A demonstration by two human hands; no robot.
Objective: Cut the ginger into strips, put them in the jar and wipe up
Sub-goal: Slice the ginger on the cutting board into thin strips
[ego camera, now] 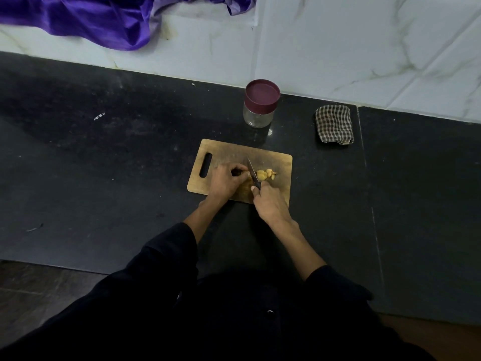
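A wide black countertop (pixel 104 178) fills the view, white marble-look wall tiles (pixel 338 48) behind it and a purple satin cloth (pixel 91 19) draped at the top left. In the middle lies the wooden cutting board (pixel 221 155), and that is where the action is. Behind the board, well apart from it, stands the jar (pixel 261 104), maroon lid on, glass looking empty, so by my reading nothing has gone in yet. To its right a folded checked cloth (pixel 334 125) sits untouched near the wall; the wiping clearly waits for later.

Down to the hands. The left hand (pixel 227 179) is curled on the board, fingertips tucked against something just left of the blade, likely the uncut piece, though it is too dark to tell. The right hand (pixel 269 204) wraps the dark handle of the knife (pixel 252 171), blade angled down onto the board. Just right of the blade lies the ginger (pixel 266 175), a small pale yellow heap of cut pieces.

So the cutting looks well under way but unfinished. Still ahead: opening the jar, loading the strips, closing up, wiping.
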